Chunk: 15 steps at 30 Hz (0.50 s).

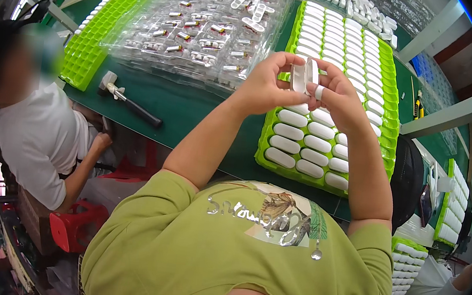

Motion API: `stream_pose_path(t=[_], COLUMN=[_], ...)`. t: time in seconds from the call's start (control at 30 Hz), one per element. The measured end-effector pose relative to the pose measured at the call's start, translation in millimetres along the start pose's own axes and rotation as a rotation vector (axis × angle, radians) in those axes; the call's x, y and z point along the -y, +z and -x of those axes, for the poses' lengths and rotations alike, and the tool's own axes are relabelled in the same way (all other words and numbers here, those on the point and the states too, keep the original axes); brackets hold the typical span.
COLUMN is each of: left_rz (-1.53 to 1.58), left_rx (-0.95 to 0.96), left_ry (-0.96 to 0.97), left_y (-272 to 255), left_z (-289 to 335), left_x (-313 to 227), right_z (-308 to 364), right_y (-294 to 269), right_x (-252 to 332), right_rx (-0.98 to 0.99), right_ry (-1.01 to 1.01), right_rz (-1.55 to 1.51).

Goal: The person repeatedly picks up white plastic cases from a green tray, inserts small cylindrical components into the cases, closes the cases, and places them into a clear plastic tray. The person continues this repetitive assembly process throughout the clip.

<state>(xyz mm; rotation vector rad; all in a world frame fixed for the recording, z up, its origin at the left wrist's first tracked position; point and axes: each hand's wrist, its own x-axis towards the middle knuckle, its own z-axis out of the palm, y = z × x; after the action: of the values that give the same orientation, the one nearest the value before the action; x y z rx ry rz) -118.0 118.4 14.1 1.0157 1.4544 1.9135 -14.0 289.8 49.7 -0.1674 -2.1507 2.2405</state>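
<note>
Above a bright green tray point(385, 147), a small white oblong case point(297, 77) is held between both hands, its hinged lid swung up. My left hand point(267, 84) grips the case from the left side, thumb along its lower edge. On the other side, the fingers of my right hand point(339, 96) close around the lid and the near end. A small white band-like piece point(319, 92) shows at the right fingers; whether it is worn or held is unclear. Rows of closed white oblong cases point(287, 131) fill the tray below the hands.
Clear plastic trays point(202, 33) of small wired parts cover the table's left middle. Beside them lie a hammer point(130, 102) and another green tray point(87, 52). Loose white pieces point(373, 14) lie at the back. A yellow-black cutter point(419, 105) is right. A person point(40, 131) sits left.
</note>
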Motion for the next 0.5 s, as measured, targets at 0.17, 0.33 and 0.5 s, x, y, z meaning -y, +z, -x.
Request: stream_pose_path(t=[0.17,0.33,0.5], left_rz=[-0.346,-0.260,-0.241], left_rx=[-0.105,-0.190,-0.239], left_ry=[0.150,0.120,0.249], left_y=[-1,4,5], left_z=[8,20,26], left_x=[11,7,10], right_z=[-7,-63,-147], right_y=[-8,-29,11], right_x=[0,5,1], right_rx=[0.090,-0.185,-0.211], right_ry=[0.078,0.035,-0.263], right_rz=[0.004,0.256,0.985])
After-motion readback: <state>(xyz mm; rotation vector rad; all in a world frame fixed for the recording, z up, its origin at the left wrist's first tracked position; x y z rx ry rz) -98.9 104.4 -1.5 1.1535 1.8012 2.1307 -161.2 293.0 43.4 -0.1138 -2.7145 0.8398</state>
